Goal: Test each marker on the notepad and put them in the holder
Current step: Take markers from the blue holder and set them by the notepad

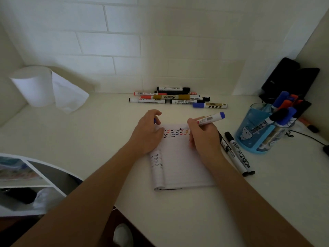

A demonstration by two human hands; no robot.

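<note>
Blue-ended marker (208, 119) pinched by the right hand (203, 138), tip down on the notepad (185, 166), barrel slanting up-right toward the holder (252, 138). The left hand (147, 134) curls round what looks like the cap (155, 120), just left.

White, blue, bright ticks
The lined white notepad (183, 166) carries rows of black, red, blue and orange ticks (175, 132); the marker (208, 119) is white with a blue end, the cap (154, 120) blue; the holder (256, 132) clear blue.

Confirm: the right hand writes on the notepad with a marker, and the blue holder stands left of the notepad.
Wrong side: the head view shows the blue holder right of the notepad. The right hand does write with a marker.
</note>
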